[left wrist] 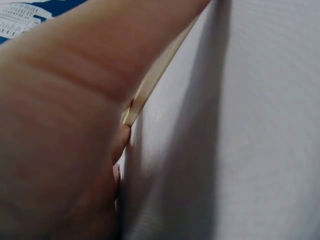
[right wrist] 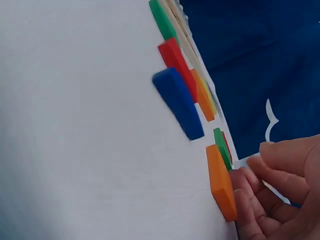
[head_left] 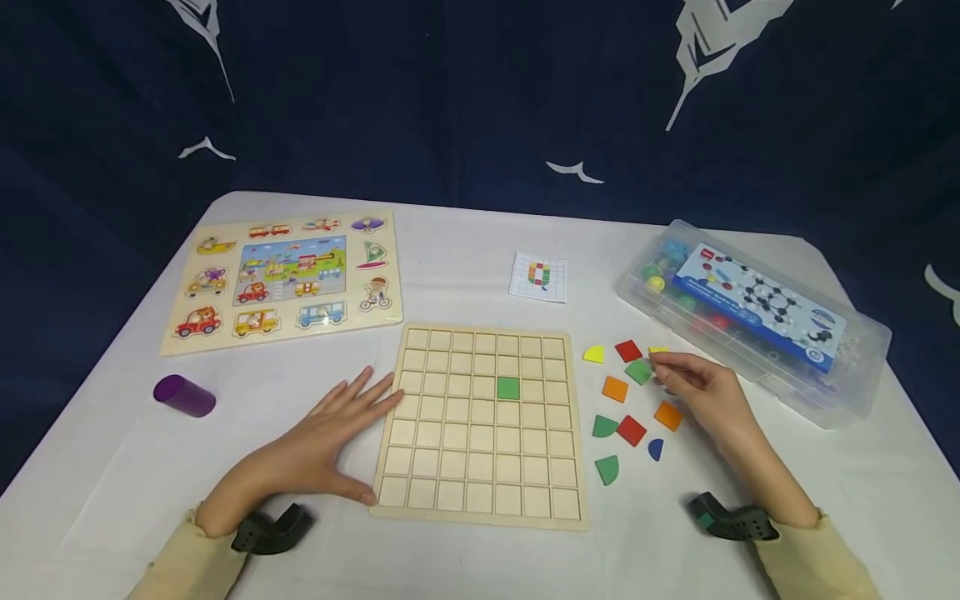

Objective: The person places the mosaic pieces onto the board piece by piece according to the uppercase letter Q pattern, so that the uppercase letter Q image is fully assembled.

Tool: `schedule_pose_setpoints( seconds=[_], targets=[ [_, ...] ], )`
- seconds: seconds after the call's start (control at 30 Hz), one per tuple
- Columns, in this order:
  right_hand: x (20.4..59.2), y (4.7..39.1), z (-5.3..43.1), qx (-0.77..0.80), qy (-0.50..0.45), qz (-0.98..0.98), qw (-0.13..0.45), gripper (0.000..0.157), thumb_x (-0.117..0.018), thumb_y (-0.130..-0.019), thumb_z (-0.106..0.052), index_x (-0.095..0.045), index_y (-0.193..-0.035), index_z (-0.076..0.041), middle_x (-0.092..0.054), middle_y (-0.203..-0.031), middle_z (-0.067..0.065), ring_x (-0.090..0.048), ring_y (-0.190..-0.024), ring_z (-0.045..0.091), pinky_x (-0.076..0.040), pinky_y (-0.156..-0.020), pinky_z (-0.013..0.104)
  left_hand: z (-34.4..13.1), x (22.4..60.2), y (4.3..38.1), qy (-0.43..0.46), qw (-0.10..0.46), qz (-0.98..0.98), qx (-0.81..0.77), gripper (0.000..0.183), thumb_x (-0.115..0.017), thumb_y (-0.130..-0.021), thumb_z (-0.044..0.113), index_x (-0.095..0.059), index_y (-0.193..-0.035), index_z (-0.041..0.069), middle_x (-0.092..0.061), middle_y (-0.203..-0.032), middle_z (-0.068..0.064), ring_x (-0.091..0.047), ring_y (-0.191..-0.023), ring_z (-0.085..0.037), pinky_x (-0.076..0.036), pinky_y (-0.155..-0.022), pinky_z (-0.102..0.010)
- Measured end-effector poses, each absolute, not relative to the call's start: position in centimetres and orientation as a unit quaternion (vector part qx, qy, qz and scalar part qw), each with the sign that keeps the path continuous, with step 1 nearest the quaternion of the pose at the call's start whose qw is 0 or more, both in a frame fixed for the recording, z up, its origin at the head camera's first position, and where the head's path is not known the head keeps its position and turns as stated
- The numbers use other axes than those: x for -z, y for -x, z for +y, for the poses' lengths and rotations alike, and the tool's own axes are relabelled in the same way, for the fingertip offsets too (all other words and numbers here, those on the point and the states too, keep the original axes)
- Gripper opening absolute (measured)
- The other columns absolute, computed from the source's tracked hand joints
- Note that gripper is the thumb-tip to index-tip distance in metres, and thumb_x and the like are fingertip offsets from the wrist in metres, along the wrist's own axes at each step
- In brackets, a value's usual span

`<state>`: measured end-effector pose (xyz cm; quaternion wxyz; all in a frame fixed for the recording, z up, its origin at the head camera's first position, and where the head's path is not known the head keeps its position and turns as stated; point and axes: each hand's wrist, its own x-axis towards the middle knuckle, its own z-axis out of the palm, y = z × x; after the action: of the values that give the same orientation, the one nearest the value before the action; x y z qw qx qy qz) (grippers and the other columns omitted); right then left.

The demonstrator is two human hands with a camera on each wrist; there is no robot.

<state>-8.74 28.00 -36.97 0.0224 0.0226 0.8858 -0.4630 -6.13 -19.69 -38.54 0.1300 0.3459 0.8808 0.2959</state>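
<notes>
A wooden grid board lies on the table, with one green square tile in a cell. My left hand is spread beside it, fingertips and thumb touching its left edge; the left wrist view shows the board's edge past the hand. My right hand is at the loose tiles, thumb and index finger slightly apart. Its fingertips are close to a green square tile and a partly hidden yellow tile. An orange square tile sits by the fingers in the right wrist view.
More loose tiles lie right of the board, including a red square and a blue half-round. A pattern card is behind the board. Around it are a picture puzzle, a purple cylinder and a clear plastic case.
</notes>
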Motion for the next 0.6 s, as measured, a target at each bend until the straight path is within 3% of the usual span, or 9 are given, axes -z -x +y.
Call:
schedule_pose_setpoints(
  seconds=[0.17,0.33,0.6],
  targets=[
    [37.5,8.7,27.8,0.447,-0.028,0.894,0.010,0.038,-0.059,-0.093,-0.024,-0.061,-0.119,0.003,-0.064,-0.105,0.011,-0.058,-0.078,0.002,-0.048,-0.067,0.013,-19.7,38.6,6.2,-0.348,0.127,0.880,-0.297,0.118,-0.072,-0.056,0.067,-0.024,-0.149,0.012,-0.011,-0.155,-0.008,0.005,-0.139,-0.031,0.002,-0.108,-0.051],
    [38.0,8.7,27.2,0.390,-0.015,0.920,-0.025,0.031,-0.063,-0.090,-0.019,-0.065,-0.115,-0.001,-0.061,-0.095,0.012,-0.053,-0.075,0.012,-0.044,-0.063,0.012,-19.8,38.7,6.2,-0.347,0.126,0.880,-0.299,0.118,-0.072,-0.057,0.067,-0.024,-0.149,0.013,-0.011,-0.155,-0.007,0.005,-0.139,-0.031,0.002,-0.108,-0.050],
    [38.4,8.7,26.1,0.327,0.016,0.942,-0.079,0.032,-0.074,-0.080,-0.010,-0.068,-0.111,-0.003,-0.053,-0.084,0.007,-0.044,-0.071,0.019,-0.034,-0.059,0.024,-19.8,38.8,6.2,-0.347,0.126,0.881,-0.296,0.118,-0.072,-0.056,0.068,-0.023,-0.150,0.015,-0.011,-0.155,-0.006,0.005,-0.139,-0.030,0.003,-0.108,-0.049]
  ],
)
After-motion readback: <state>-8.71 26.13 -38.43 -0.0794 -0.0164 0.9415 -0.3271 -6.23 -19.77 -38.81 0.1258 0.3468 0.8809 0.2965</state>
